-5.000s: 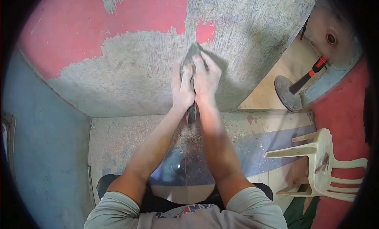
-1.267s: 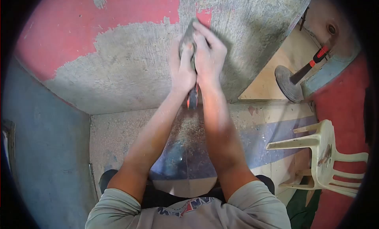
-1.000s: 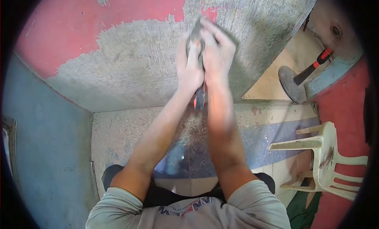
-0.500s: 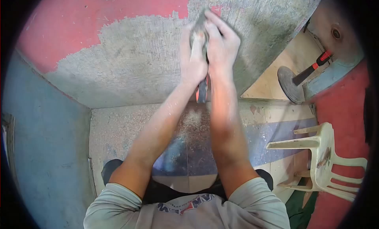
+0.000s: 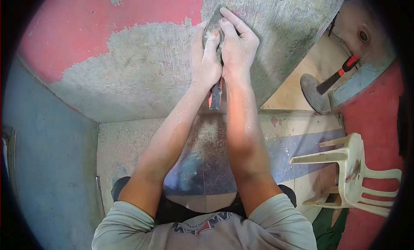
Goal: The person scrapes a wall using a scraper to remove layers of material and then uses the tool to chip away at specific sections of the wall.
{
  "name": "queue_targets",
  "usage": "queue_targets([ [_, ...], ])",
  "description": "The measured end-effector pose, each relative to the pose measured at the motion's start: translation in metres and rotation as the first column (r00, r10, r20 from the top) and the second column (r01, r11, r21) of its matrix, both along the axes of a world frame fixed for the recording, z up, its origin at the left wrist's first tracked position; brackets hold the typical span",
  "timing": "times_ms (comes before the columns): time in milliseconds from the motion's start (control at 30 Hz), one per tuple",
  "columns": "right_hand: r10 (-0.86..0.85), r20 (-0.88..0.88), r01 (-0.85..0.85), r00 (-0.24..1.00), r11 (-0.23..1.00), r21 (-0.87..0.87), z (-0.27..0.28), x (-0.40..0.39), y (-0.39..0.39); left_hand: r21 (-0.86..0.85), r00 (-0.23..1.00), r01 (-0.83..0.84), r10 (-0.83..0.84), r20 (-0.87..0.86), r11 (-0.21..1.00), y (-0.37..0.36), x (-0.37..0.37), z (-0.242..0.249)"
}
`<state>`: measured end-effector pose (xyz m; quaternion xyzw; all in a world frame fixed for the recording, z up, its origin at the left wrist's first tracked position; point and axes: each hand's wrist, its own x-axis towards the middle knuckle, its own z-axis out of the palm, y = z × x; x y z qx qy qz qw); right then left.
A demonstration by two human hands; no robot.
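Both hands grip one scraper-like tool (image 5: 214, 26), its grey blade raised against the wall (image 5: 151, 56) and its black and red handle end sticking out below the wrists. My left hand (image 5: 206, 60) is closed on the tool's left side, thumb laid along the blade. On the other side my right hand (image 5: 239, 47) is closed on it, with the index finger stretched towards the blade's tip. White dust coats the hands and forearms. The wall shows rough grey where pink paint (image 5: 159, 6) ends in a ragged edge.
Paint chips and dust lie on the tiled floor (image 5: 129, 142). At the right, a white plastic chair (image 5: 353, 164) lies tipped beside a red wall (image 5: 375, 120). A round-based stand (image 5: 315, 94) is beyond the wall's edge. A blue wall (image 5: 51, 151) is at the left.
Both hands and the tool have shifted slightly left. The view has also moved a little.
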<state>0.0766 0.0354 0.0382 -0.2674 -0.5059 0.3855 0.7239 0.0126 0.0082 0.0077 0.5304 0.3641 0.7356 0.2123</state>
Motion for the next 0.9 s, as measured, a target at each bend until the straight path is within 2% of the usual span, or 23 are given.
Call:
queue_targets([
  [33, 0.012, -0.019, -0.012, 1.0, 1.0, -0.008, 0.005, -0.002, 0.001, -0.003, 1.0, 0.029, -0.029, -0.005, 1.0, 0.0, -0.003, 0.007],
  [67, -0.018, 0.008, 0.018, 1.0, 1.0, -0.011, 0.002, -0.002, 0.0, 0.006, 1.0, -0.014, 0.014, -0.022, 1.0, 0.004, -0.003, -0.004],
  [133, -0.074, 0.062, 0.075, 0.995, 0.997, -0.017, -0.026, 0.002, -0.007, 0.023, 0.993, -0.104, 0.105, -0.055, 0.994, 0.009, 0.001, -0.044],
  [167, -0.045, 0.081, 0.049, 0.996, 0.998, -0.049, -0.046, 0.007, -0.008, -0.086, 1.0, -0.012, 0.013, 0.012, 0.996, -0.005, 0.007, -0.054],
  [267, -0.038, 0.061, 0.049, 0.997, 0.981, -0.19, -0.071, 0.009, -0.012, -0.121, 0.999, 0.012, -0.008, 0.034, 0.993, -0.002, 0.008, -0.088],
  [300, -0.07, 0.09, 0.078, 0.993, 0.992, -0.095, -0.06, 0.01, -0.01, -0.143, 0.998, 0.016, -0.009, 0.054, 0.99, -0.011, 0.01, -0.065],
  [400, -0.022, -0.006, 0.022, 1.0, 1.0, -0.018, -0.012, 0.005, -0.003, -0.056, 0.996, -0.069, 0.066, -0.055, 0.996, -0.005, 0.004, -0.012],
  [433, 0.018, -0.065, -0.02, 0.998, 0.999, -0.03, 0.0, 0.002, -0.003, -0.056, 0.997, 0.069, -0.07, -0.02, 0.996, -0.002, -0.003, 0.003],
  [533, -0.079, 0.012, 0.078, 0.997, 0.996, 0.033, -0.011, 0.001, 0.0, 0.0, 0.973, -0.208, 0.207, -0.097, 0.978, 0.012, 0.001, -0.023],
  [567, -0.086, 0.057, 0.085, 0.995, 0.996, 0.018, -0.024, 0.005, -0.004, -0.008, 0.999, 0.049, -0.049, 0.008, 0.999, 0.005, 0.003, -0.032],
  [667, 0.004, 0.071, 0.011, 0.997, 0.977, -0.213, -0.079, 0.019, -0.008, -0.075, 0.996, -0.06, 0.065, 0.068, 0.995, -0.002, 0.023, -0.091],
  [700, -0.022, 0.103, 0.041, 0.994, 0.981, -0.189, -0.077, 0.019, -0.012, -0.082, 0.996, -0.075, 0.079, 0.048, 0.994, -0.005, 0.023, -0.092],
  [800, -0.05, 0.152, 0.051, 0.987, 0.999, -0.007, -0.035, 0.02, -0.004, -0.036, 0.995, -0.079, 0.081, 0.066, 0.996, -0.006, 0.024, -0.043],
  [833, -0.055, 0.135, 0.052, 0.989, 0.998, 0.027, -0.024, 0.019, 0.002, -0.018, 0.993, -0.114, 0.114, -0.019, 0.993, -0.006, 0.02, -0.024],
  [900, -0.068, 0.126, 0.064, 0.99, 0.997, 0.032, -0.008, 0.016, 0.003, 0.001, 0.992, -0.128, 0.128, -0.012, 0.992, 0.0, 0.018, -0.011],
])
